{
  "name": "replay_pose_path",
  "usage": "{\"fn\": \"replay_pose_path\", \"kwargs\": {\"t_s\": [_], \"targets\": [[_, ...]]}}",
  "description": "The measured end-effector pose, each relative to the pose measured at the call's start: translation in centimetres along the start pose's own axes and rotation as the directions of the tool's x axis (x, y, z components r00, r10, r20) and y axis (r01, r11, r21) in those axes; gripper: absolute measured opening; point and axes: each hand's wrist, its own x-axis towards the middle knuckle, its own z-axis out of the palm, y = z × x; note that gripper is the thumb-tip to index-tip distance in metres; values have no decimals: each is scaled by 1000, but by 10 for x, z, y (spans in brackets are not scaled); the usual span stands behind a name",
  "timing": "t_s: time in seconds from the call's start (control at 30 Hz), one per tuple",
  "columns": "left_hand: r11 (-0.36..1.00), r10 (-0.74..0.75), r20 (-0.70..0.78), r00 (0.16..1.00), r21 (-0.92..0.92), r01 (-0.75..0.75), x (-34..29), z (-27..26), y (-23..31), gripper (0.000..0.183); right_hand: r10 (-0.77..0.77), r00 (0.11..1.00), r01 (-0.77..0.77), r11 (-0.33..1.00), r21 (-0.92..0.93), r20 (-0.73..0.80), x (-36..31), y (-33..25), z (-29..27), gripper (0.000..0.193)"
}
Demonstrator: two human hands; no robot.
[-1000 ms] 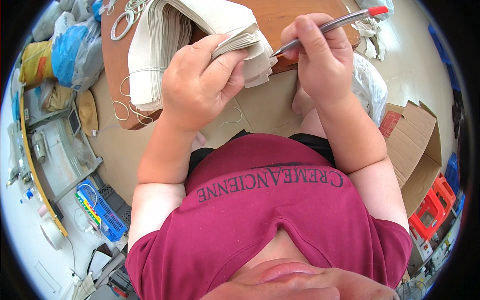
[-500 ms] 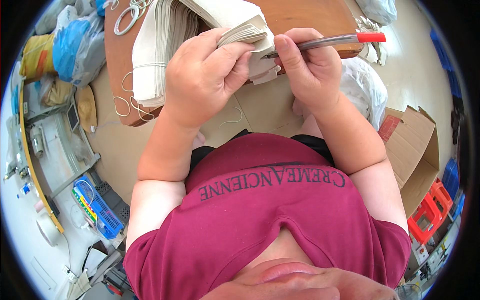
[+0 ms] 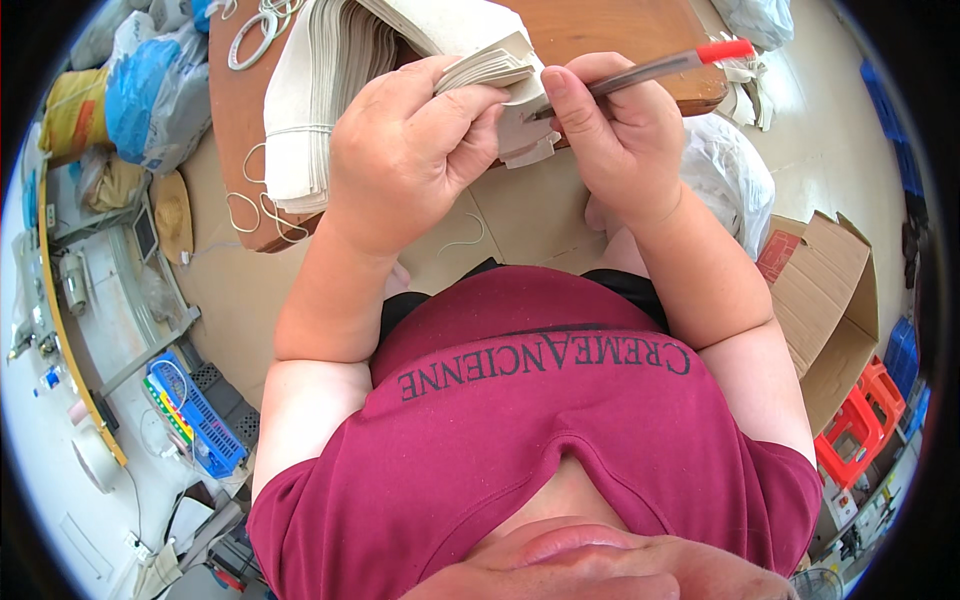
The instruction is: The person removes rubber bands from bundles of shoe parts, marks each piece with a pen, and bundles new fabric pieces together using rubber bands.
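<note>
A thick bundle of off-white sheets, cloth or paper, lies bent over on the wooden table and is bound with a thin cord. My left hand is closed on the corner layers of the sheets, pinching them between thumb and fingers so that their edges fan out. In my right hand is a pen with a clear dark barrel and a red end. The pen slants up to the right, its tip close to the sheets beside my left fingers; whether it touches them I cannot tell.
The brown wooden table carries loose cord loops and a white ring. Plastic bags stand on the floor at right, near an open cardboard box and a red stool. A blue basket is at left.
The pen's red end has swung a little up and to the left in my right hand, so the pen stands steeper. My left hand and the sheets stay practically where they were.
</note>
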Motion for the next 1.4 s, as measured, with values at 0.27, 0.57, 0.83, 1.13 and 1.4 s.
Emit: {"fn": "replay_pose_path", "kwargs": {"t_s": [0.27,0.57,0.83,1.13,1.4], "targets": [[1000,-17,-11,1000,12,17,-1,1,1,19,435,900,-331,679,656,4,6,5,-10,19],[993,108,-79,991,55,-104,-11,11,-9,29,398,916,-240,634,736,-44,13,7,-14,19],[986,136,-8,991,104,-134,-3,7,-5,27,278,959,-191,788,585,-62,3,5,-15,12],[999,39,-6,999,-6,-39,-1,4,-4,25,-81,997,82,990,114,-19,1,0,0,11],[999,11,0,1000,-47,-11,-1,3,-3,23,-41,999,41,993,110,-8,0,2,4,12]]}}
